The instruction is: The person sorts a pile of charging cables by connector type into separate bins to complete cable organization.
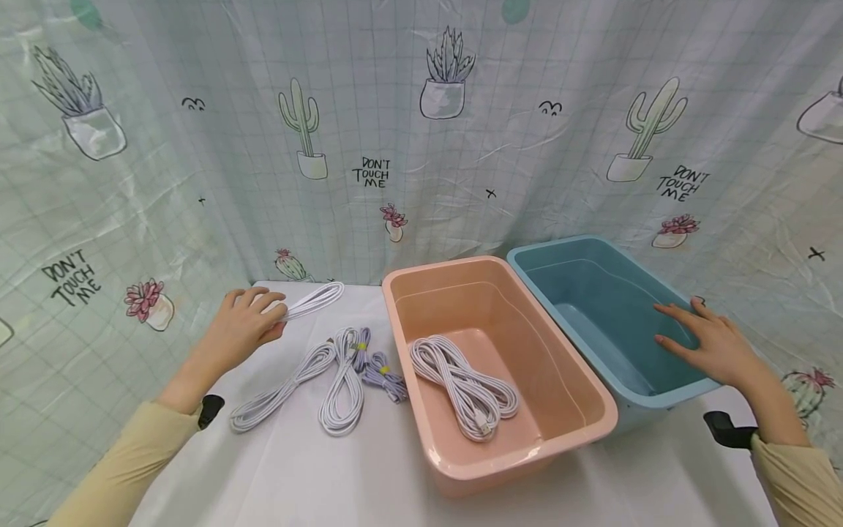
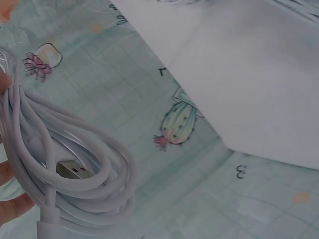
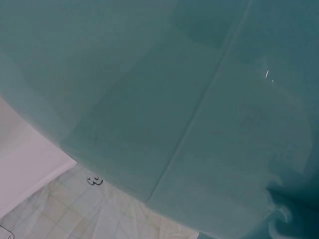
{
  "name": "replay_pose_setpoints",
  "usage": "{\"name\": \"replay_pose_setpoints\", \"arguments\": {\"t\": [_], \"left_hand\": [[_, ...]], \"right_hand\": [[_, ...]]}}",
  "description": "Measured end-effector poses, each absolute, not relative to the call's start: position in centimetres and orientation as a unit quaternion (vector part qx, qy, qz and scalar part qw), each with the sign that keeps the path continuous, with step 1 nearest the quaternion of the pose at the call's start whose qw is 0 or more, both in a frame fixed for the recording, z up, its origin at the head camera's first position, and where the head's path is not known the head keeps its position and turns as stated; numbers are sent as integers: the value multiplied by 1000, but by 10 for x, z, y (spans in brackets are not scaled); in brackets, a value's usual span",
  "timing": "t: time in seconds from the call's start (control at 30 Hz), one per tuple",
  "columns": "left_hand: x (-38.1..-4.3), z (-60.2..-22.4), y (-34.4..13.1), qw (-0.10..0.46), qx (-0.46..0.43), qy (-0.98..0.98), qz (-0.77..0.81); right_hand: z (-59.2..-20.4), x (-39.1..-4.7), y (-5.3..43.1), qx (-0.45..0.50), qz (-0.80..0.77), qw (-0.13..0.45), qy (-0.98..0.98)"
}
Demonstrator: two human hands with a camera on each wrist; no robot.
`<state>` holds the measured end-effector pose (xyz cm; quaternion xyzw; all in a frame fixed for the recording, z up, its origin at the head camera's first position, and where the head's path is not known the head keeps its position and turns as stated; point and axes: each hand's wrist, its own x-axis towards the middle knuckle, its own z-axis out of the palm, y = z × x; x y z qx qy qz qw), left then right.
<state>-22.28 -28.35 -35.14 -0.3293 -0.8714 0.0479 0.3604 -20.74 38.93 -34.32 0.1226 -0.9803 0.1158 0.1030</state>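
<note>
My left hand [image 1: 246, 322] pinches a coiled white USB cable [image 1: 315, 300] above the back left of the table. In the left wrist view the coil [image 2: 89, 164] hangs from the fingers, and a metal USB plug [image 2: 74, 170] shows among its loops. My right hand [image 1: 714, 344] is over the right side of the blue bin [image 1: 609, 329], its fingers spread and holding nothing. Whether it touches the rim cannot be told. The right wrist view shows only the bin's wall [image 3: 149, 109] and no fingers.
Left of the pink bin [image 1: 507, 468] lie white cable bundles [image 1: 283, 388] and smaller lilac bundles [image 1: 385, 377] with yellow ties. A thick white cable bundle [image 1: 464, 384] lies inside the pink bin, which stands beside the blue one. A patterned curtain [image 1: 421, 146] surrounds the white table [image 1: 296, 468].
</note>
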Motion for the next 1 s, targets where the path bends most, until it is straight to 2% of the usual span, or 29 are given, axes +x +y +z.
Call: {"name": "replay_pose_setpoints", "arguments": {"t": [0.57, 1.0], "left_hand": [[-220, -296, -231, 402, -381, -825, 114], [-218, -276, -186, 382, -410, -822, 104]], "right_hand": [[-342, -208, 390, 122, 109, 93, -982], [-340, -209, 390, 82, 80, 70, -991]]}}
